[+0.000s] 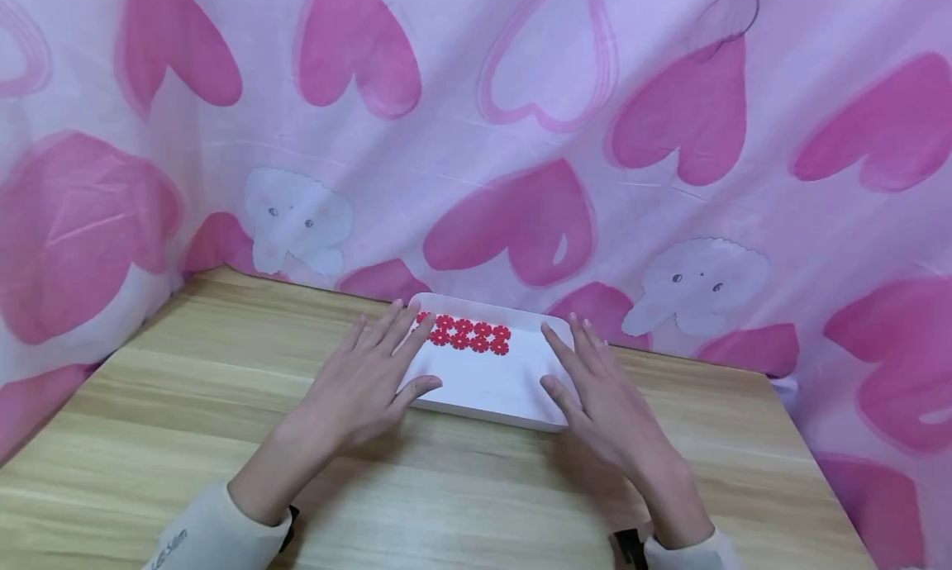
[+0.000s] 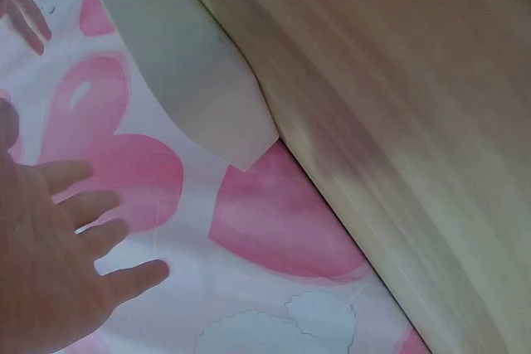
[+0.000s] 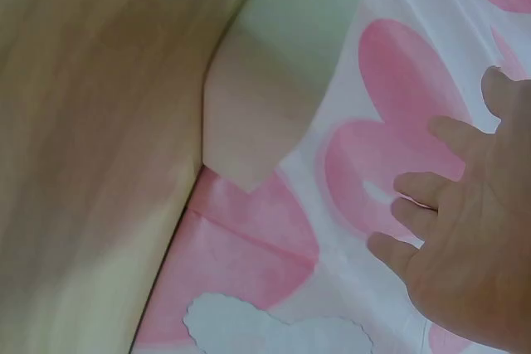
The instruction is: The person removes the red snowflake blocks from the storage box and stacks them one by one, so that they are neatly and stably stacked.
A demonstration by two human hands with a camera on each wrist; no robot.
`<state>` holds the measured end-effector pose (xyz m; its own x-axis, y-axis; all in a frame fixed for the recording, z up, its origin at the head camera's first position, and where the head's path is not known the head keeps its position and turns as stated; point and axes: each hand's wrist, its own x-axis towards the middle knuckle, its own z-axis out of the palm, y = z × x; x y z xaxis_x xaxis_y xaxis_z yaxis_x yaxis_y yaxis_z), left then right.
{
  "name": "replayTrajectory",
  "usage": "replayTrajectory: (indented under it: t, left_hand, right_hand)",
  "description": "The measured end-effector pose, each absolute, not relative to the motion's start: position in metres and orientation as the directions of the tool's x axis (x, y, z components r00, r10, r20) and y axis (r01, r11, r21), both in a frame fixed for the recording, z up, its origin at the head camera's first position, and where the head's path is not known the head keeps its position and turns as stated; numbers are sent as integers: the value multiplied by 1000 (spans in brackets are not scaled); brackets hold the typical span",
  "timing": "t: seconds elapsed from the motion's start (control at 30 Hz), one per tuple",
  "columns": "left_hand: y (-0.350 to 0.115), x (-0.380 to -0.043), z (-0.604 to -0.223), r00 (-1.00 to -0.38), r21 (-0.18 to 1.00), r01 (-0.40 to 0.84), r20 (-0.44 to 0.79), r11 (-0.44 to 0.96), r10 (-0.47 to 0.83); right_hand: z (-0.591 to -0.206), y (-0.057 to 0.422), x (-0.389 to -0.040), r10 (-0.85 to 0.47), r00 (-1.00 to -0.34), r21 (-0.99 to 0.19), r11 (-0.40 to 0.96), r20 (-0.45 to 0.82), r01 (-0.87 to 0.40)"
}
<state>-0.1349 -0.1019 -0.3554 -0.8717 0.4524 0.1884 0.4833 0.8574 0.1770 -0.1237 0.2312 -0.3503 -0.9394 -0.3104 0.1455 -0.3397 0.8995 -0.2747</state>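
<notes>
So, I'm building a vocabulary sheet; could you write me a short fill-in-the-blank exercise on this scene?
1. The flower shapes on the white tray are coloured ____.
2. These shapes are arranged in ____ rows.
3. The hand nearer to them is the person's ____ one.
4. The curtain behind the wood-grain table shows large pink ____.

Missing words: red; two; left; hearts.

On my head feed I see a shallow white tray [image 1: 476, 382] lying flat just below the frame's centre, red flower-shaped pieces [image 1: 462, 327] in two rows across its upper left.
</notes>
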Motion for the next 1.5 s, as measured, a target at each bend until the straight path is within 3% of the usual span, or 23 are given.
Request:
replayTrajectory:
  t: [0.3,0.57,0.7,0.97,1.3,1.5]
  left_hand:
    - [-103,-126,-351,-878,231,476,68,849,473]
    - [-101,-126,-349,-910,347,392,13,852,413]
    - [-101,-130,-349,-928,420,326,-29,847,372]
    - [-107,-148,-349,-949,553,218,-73,804,307]
    - [-116,-168,-352,-917,634,237,-104,736,385]
    - [-123,-176,-352,-880,750,135,-210,647,426]
  right_hand:
    - [-345,236,-119,-296,-938,-315,886,180,-339]
    - [-344,237,-122,-192,-932,-516,790,306,-332]
    - [-340,237,-129,-160,-958,-588,762,238,-273]
    - [-324,233,-167,-218,-970,-658,715,108,-234]
    - [-319,223,-189,-225,-974,-701,698,-22,-146]
    - [-321,212,-205,-204,-973,-717,694,-106,-67]
